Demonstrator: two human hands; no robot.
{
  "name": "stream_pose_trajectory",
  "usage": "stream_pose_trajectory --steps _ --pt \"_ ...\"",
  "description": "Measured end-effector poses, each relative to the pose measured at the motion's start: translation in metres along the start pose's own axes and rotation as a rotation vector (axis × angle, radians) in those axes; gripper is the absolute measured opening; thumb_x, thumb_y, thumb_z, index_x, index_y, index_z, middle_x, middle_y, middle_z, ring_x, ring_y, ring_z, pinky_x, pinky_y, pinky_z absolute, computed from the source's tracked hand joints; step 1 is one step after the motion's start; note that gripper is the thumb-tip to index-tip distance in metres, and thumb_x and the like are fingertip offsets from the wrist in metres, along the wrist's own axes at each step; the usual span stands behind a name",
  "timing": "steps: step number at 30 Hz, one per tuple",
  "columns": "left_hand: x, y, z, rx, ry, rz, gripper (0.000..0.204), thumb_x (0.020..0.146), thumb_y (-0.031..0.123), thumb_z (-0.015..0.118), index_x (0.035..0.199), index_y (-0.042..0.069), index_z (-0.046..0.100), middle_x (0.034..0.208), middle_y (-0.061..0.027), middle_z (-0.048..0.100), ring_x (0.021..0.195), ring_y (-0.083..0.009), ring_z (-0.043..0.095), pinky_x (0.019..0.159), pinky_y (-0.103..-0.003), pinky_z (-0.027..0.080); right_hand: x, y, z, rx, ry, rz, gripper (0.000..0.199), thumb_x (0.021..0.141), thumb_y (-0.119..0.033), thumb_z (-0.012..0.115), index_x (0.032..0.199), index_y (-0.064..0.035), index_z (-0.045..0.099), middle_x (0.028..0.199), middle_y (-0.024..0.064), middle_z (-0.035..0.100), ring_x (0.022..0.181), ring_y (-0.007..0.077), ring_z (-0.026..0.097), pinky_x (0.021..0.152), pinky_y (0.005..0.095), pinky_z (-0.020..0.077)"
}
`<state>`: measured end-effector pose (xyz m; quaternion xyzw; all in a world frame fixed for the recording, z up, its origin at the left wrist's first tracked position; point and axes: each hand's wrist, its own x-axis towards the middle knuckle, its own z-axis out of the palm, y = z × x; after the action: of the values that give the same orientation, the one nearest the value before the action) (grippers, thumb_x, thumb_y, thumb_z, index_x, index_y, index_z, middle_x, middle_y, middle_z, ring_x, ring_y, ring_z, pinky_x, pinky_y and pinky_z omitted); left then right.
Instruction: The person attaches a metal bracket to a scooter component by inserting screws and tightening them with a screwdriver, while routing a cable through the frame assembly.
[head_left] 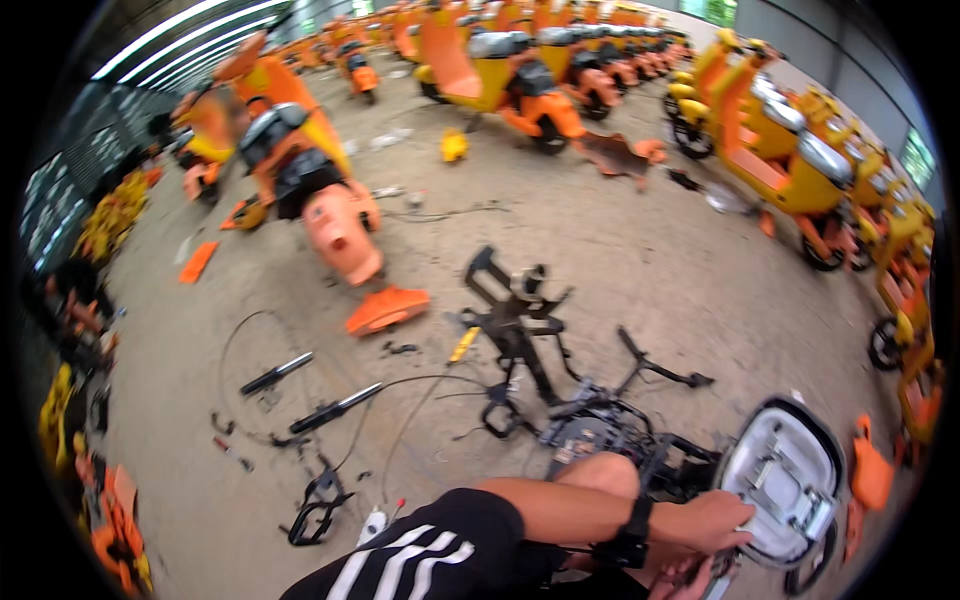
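Observation:
My left hand (pixel 705 521) reaches across to the lower right, a black band on its wrist. Its fingers are curled together beside a silver-grey, black-rimmed tub (pixel 790 480); what they hold, if anything, is hidden. Under it, at the lower edge, my right hand (pixel 688 578) is partly visible with bent fingers. Something small and metallic lies against them, too blurred to name. Just beyond my bent knee sits a dark scooter frame (pixel 600 430) with a motor-like lump and black brackets. A black metal frame piece (pixel 515 325) stands farther off, joined to or touching it.
On the concrete floor lie two shock absorbers (pixel 337 407), loose cables, a black bracket (pixel 318 505) and a yellow-handled tool (pixel 464 344). Orange panels (pixel 388 310) and a partly stripped scooter (pixel 310 180) are ahead. Rows of yellow-orange scooters (pixel 790 150) line the right and back.

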<state>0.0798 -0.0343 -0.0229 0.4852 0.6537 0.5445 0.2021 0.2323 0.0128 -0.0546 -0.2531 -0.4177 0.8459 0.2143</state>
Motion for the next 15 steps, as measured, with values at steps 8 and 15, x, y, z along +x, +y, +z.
stream_pose_trajectory --steps 8,15 --pt "0.026 -0.04 0.031 0.129 0.325 0.296 0.032 0.084 0.028 0.06 0.066 0.002 0.062 0.062 -0.0194 0.058 0.058 -0.0374 0.056 0.054 -0.047 0.043 0.01 0.027 0.003 -0.059 -0.036 -0.093 0.022 0.091 -0.026 0.058 0.092 -0.0045 0.055 0.07 0.0063 0.054 0.058 0.0163 0.05 0.054 0.0303 0.0426" --pt "0.025 -0.046 0.016 0.189 0.366 0.286 0.034 0.085 0.029 0.058 0.065 0.003 0.062 0.061 -0.0192 0.057 0.057 -0.0371 0.055 0.054 -0.046 0.044 0.02 0.03 0.027 -0.184 -0.111 -0.064 0.019 0.09 -0.021 0.059 0.093 -0.0027 0.054 0.07 0.0064 0.056 0.06 0.0152 0.052 0.053 0.0275 0.0428"
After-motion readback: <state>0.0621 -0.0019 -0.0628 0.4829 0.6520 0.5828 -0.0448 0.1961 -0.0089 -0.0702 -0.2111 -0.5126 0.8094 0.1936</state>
